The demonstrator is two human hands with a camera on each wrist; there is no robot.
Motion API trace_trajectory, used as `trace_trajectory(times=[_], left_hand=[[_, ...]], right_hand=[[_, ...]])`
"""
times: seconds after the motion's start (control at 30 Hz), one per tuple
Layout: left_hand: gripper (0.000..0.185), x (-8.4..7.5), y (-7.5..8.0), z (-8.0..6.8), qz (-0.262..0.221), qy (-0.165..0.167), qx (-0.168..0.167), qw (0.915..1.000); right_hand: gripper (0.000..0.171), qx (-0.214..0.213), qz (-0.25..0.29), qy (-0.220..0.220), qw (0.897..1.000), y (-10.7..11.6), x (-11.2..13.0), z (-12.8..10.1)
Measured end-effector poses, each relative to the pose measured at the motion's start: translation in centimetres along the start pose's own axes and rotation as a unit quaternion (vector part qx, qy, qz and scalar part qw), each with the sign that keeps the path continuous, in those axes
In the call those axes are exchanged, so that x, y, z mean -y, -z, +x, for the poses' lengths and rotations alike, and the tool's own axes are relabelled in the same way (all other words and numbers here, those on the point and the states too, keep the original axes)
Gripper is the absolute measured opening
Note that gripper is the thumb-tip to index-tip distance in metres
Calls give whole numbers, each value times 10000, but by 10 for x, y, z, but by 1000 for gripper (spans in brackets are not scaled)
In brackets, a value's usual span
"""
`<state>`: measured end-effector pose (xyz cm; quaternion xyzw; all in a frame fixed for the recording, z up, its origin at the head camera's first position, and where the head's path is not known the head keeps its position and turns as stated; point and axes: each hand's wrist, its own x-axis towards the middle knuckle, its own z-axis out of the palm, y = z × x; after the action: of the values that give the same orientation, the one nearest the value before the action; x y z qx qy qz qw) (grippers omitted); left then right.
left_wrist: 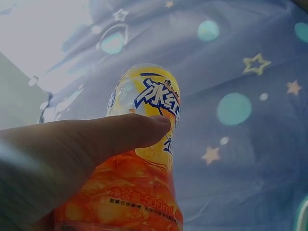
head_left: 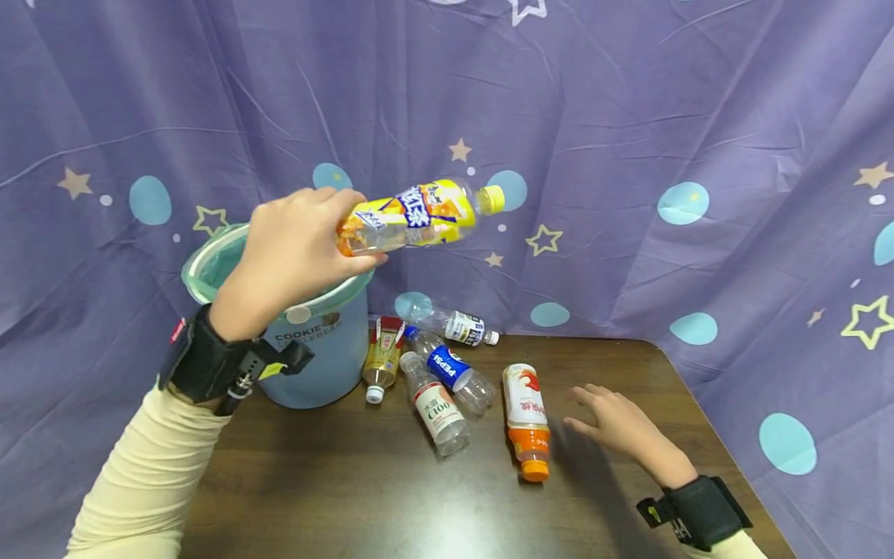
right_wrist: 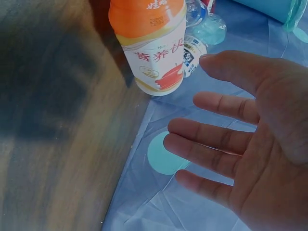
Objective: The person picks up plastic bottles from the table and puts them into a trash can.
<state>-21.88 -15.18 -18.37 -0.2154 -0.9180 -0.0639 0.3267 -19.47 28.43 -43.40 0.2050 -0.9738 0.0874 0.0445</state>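
Observation:
My left hand (head_left: 293, 252) grips a yellow and orange drink bottle (head_left: 412, 217) by its base and holds it nearly level in the air, yellow cap to the right, just right of the blue bin's (head_left: 328, 353) rim. In the left wrist view my thumb (left_wrist: 120, 134) lies across that bottle (left_wrist: 144, 144). My right hand (head_left: 618, 423) hovers open, fingers spread, just right of a white and orange bottle (head_left: 527, 419) lying on the brown table (head_left: 349, 497). The right wrist view shows the open palm (right_wrist: 255, 134) beside that bottle (right_wrist: 151, 43).
Several more bottles lie between the bin and my right hand: a Pepsi bottle (head_left: 450, 373), a clear C100 bottle (head_left: 434, 404), a yellowish one (head_left: 382, 359) and a clear one (head_left: 454, 324) at the back. A purple star curtain (head_left: 628, 155) hangs behind and drapes the table's sides.

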Motion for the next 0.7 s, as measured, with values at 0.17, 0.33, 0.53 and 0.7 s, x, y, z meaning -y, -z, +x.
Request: trace_trajectory(times=[0.17, 0.33, 0.53, 0.7], left_hand=[[57, 11, 23, 12, -121, 304, -53, 9995], [62, 17, 39, 23, -140, 434, -92, 9989], [65, 27, 44, 32, -82, 535, -24, 9985], [64, 43, 45, 36, 0, 634, 121, 9979]], right_hand=[[41, 89, 72, -64, 9999, -1, 0, -2], [40, 71, 107, -81, 9999, -1, -2, -2], [43, 79, 131, -144, 9998, -1, -3, -4], [44, 103, 185, -166, 9996, -2, -4, -7]])
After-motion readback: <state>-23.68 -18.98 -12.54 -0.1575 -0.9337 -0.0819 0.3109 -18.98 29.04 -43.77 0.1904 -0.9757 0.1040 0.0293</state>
